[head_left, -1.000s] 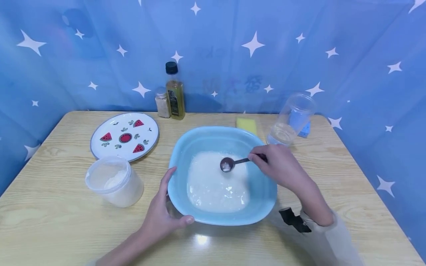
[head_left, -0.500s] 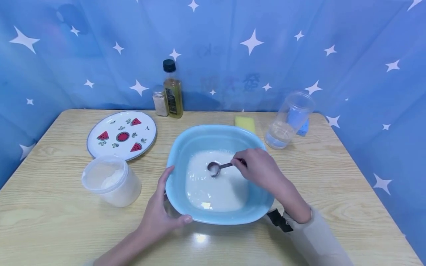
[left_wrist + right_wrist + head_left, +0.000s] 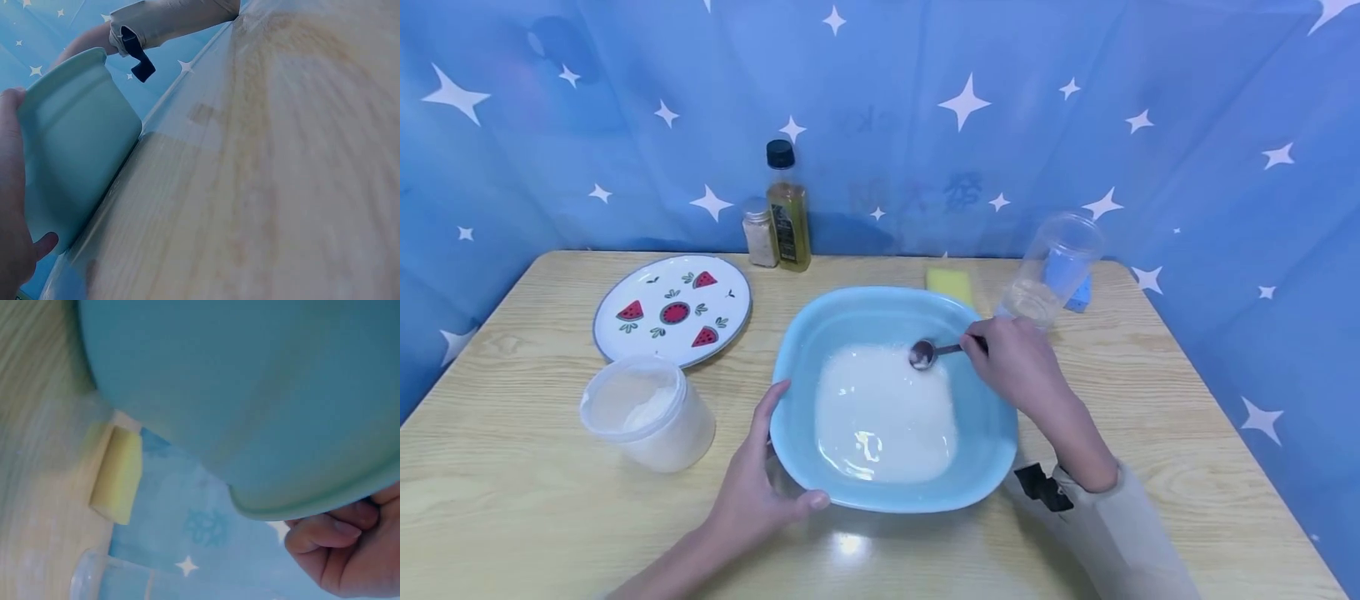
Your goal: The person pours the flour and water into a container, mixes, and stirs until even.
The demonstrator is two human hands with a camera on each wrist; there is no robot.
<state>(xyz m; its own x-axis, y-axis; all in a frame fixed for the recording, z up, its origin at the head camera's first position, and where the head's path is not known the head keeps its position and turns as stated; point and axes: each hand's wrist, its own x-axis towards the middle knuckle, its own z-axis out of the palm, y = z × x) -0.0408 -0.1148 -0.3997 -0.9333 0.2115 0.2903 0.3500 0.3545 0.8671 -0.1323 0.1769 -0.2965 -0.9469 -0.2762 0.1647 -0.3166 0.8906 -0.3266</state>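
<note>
A light-blue basin (image 3: 977, 450) holds a milky white liquid (image 3: 880, 417). My left hand (image 3: 756, 492) is spread against its near-left side, index fingertip at the rim and thumb along the front edge. In the left wrist view, one finger lies at the rim and another tip near the base. With my right hand (image 3: 1018, 362) I pinch the handle of a small dark measuring spoon (image 3: 922, 355) over the basin's right side. Some white stuff sits in the spoon's bowl. The right wrist view shows curled fingers (image 3: 322, 537) beyond the rim, with the spoon hidden by the basin.
Left of the basin stand an open plastic tub (image 3: 662, 425) of white powder and a watermelon-patterned plate (image 3: 647, 287). Behind are an oil bottle (image 3: 790, 221), a small jar (image 3: 761, 237), a yellow sponge (image 3: 949, 283), a clear cup (image 3: 1048, 267) and a blue sponge (image 3: 1079, 293).
My right hand swept the spoon left across the liquid, then back right and slightly away from me. The left hand stays at the basin's side.
</note>
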